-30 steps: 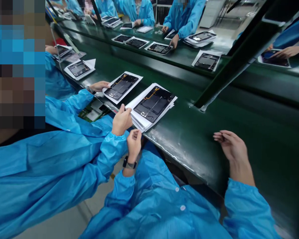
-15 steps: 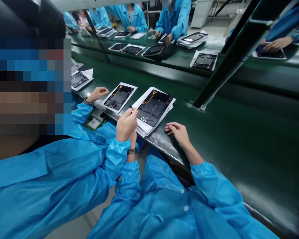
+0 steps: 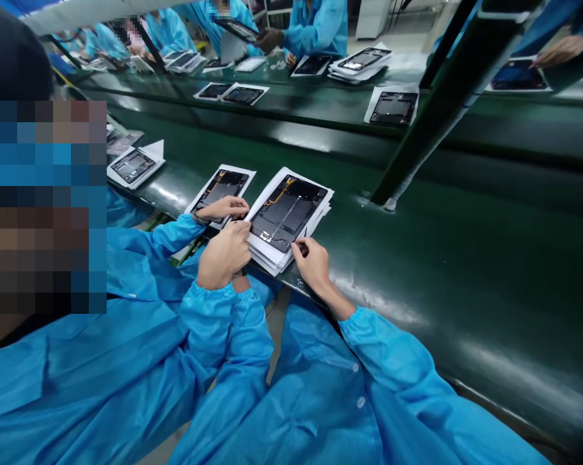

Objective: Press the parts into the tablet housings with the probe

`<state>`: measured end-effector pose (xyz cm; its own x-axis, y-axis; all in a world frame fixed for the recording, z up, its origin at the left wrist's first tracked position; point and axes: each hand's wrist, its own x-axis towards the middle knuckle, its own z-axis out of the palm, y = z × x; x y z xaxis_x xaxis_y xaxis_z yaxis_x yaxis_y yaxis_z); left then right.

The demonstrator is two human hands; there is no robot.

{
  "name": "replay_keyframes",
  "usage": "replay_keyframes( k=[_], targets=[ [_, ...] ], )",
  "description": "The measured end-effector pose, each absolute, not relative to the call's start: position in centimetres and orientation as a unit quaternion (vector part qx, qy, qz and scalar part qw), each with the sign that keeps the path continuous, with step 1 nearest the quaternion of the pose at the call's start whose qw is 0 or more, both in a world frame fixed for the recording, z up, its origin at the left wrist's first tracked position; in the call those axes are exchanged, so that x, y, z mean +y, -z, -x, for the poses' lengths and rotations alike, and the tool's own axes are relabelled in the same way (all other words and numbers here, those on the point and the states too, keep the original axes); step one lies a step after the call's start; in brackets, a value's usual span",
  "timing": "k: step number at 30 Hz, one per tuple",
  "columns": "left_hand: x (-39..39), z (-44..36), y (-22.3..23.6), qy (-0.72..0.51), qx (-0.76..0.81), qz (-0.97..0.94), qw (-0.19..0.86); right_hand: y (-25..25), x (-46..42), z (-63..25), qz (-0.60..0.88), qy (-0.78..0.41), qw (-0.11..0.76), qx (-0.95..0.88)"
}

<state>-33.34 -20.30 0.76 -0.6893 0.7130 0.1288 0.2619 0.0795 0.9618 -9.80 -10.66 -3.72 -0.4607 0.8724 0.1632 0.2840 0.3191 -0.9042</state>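
Observation:
My right hand [image 3: 313,263] is at the lower right corner of an opened tablet [image 3: 291,210], thumb and forefinger pinched together. A thin dark bit shows at the fingertips, too small to name. The tablet has a dark inside with an orange flex cable [image 3: 284,192] and lies on a stack of white sheets [image 3: 271,261]. My left hand [image 3: 245,263] is near the stack's lower left side, mostly covered by a co-worker's right hand [image 3: 223,255]; its fingers are hidden. The co-worker's left hand [image 3: 226,206] reaches over a second opened tablet [image 3: 228,184].
A dark green bench [image 3: 446,271] runs across, with a slanted green post [image 3: 446,123] standing on it. Another tablet on paper [image 3: 132,166] lies at far left. Across the bench, people in blue coats work at more tablets [image 3: 393,108]. A co-worker sits close on my left.
My right hand has moved left onto the tablet's corner. The co-worker's left hand has come right, over the second tablet. Across the bench, a person has lifted a tablet.

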Motion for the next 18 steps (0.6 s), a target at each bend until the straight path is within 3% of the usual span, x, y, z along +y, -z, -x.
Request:
replay_keyframes(
  k=[8,18],
  targets=[
    [-28.6,36.6,-3.2,-0.490,0.769,-0.368,0.185,4.3,-10.6,10.3,0.420,-0.410,0.343,-0.733],
    [-16.8,35.7,2.2,-0.502,0.813,-0.277,0.101,4.8,-11.7,10.4,0.459,-0.438,0.324,-0.702]
  ],
)
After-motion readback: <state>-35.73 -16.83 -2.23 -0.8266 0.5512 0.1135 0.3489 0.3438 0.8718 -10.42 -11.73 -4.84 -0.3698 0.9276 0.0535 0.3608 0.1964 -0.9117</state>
